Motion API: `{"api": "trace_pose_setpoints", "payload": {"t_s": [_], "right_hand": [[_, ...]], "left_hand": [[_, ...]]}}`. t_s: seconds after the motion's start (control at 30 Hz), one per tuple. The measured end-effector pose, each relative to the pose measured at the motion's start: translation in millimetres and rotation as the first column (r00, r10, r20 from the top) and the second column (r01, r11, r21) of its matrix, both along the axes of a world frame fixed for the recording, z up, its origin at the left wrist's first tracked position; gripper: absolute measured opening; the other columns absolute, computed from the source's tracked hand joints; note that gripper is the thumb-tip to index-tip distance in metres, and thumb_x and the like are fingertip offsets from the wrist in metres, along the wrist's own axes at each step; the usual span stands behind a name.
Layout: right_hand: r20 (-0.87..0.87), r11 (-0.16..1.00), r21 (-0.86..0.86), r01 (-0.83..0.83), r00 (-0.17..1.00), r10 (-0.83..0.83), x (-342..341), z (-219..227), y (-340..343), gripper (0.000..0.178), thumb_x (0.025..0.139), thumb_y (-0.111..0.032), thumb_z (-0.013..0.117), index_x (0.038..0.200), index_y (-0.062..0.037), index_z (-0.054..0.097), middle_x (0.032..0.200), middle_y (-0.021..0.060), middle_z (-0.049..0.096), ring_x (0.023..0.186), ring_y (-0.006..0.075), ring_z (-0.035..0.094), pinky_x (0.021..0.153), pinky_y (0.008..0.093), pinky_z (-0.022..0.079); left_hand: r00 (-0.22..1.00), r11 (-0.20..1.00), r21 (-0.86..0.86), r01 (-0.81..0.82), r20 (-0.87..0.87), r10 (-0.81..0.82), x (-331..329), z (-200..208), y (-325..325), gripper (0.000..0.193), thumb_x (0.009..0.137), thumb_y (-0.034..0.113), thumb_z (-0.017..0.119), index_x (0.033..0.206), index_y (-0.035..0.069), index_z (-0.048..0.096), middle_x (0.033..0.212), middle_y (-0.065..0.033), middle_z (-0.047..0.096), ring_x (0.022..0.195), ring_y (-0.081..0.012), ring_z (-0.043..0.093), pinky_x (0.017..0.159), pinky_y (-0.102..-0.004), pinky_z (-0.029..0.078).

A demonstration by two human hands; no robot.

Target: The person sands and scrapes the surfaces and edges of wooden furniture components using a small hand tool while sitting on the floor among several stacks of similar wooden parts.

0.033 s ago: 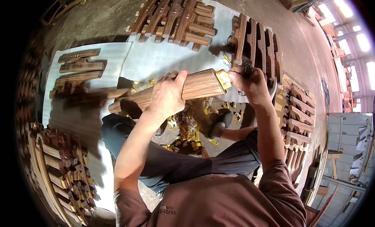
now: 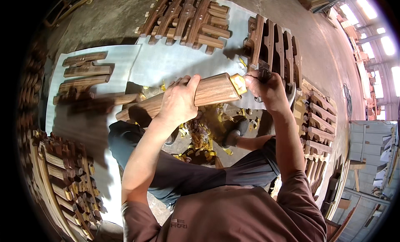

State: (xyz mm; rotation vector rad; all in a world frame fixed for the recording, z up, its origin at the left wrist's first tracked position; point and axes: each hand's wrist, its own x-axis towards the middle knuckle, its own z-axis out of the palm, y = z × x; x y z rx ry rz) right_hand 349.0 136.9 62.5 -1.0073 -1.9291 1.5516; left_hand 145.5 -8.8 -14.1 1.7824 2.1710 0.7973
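Underneath it all spreads a grey concrete floor [image 2: 104, 23], partly covered by white sheeting [image 2: 152, 67]. Stacks of shaped brown wooden pieces stand around the person: one crosswise stack [image 2: 183, 17] beyond the hands, a second stack [image 2: 273, 50] to its right, and a big pile [image 2: 68, 185] at lower left, some ends yellow. Across the person's front, above the dark trousers [image 2: 183, 165], lies a long wooden block [image 2: 214, 92], held up off the floor and slanting up toward the right. The left hand [image 2: 180, 98] grasps it around its middle, thumb along the upper edge. The right hand [image 2: 266, 87] is closed around a dark tool [image 2: 263, 74], its exact kind unclear, just beside the block's right end. That end carries a yellow covering [image 2: 238, 84]. Smallest are the yellow scraps [image 2: 200, 140], littering the floor between the legs.
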Motion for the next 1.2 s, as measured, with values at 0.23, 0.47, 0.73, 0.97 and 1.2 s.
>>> {"api": "trace_pose_setpoints", "payload": {"t_s": [0.23,0.47,0.73,0.97,1.2], "right_hand": [[0.063,0.98,0.171,-0.099,0.994,0.09,2.5,-9.1,-5.0,0.022,0.085,-0.018,0.076,0.095,0.0002,0.069,0.079,0.0023,0.067,0.075,0.0103,0.06,0.07,0.0302,0.051],[0.138,0.956,0.206,-0.209,0.973,0.183,17.0,-2.1,-6.1,0.03,0.087,-0.02,0.072,0.1,0.0031,0.061,0.075,0.0121,0.063,0.066,0.0201,0.059,0.063,0.0331,0.047],[0.645,0.194,0.753,-0.628,0.764,-0.03,25.4,19.3,-0.4,0.018,0.089,-0.016,0.059,0.097,-0.0015,0.053,0.072,0.0119,0.055,0.063,0.0273,0.061,0.051,0.0397,0.047],[0.738,0.012,0.675,-0.738,0.675,-0.016,13.9,21.1,-0.1,0.018,0.086,-0.013,0.055,0.1,-0.0007,0.056,0.072,0.0117,0.055,0.062,0.0277,0.061,0.049,0.0375,0.049],[0.808,-0.028,0.582,-0.813,0.581,-0.1,6.8,27.2,-13.8,0.012,0.082,-0.01,0.06,0.091,-0.002,0.059,0.07,0.0103,0.058,0.065,0.0249,0.063,0.053,0.037,0.052]], "left_hand": [[0.994,0.999,0.046,-0.028,-0.106,0.033,4.5,-3.5,1.0,0.057,0.062,-0.001,0.068,0.116,0.005,0.051,0.102,-0.0193,0.061,0.101,-0.0382,0.061,0.091,-0.0448,0.048],[0.986,1.0,-0.017,0.015,-0.166,-0.017,-0.3,0.1,1.5,0.06,0.061,-0.002,0.07,0.117,0.005,0.05,0.108,-0.0202,0.061,0.106,-0.0388,0.06,0.095,-0.0451,0.047],[0.986,0.998,-0.029,0.05,-0.158,-0.054,-0.5,0.6,-1.5,0.057,0.062,-0.002,0.07,0.114,0.005,0.049,0.105,-0.021,0.061,0.103,-0.0402,0.061,0.094,-0.0446,0.048],[0.975,0.997,-0.059,0.04,-0.217,-0.052,2.2,-0.7,-3.2,0.06,0.062,0.004,0.075,0.117,0.008,0.053,0.106,-0.0157,0.063,0.103,-0.034,0.062,0.09,-0.0444,0.048],[0.965,0.999,-0.013,0.041,-0.259,-0.043,1.7,-4.7,-6.2,0.064,0.058,0.007,0.079,0.115,0.011,0.052,0.103,-0.0107,0.063,0.102,-0.0293,0.063,0.084,-0.0417,0.048]]}}
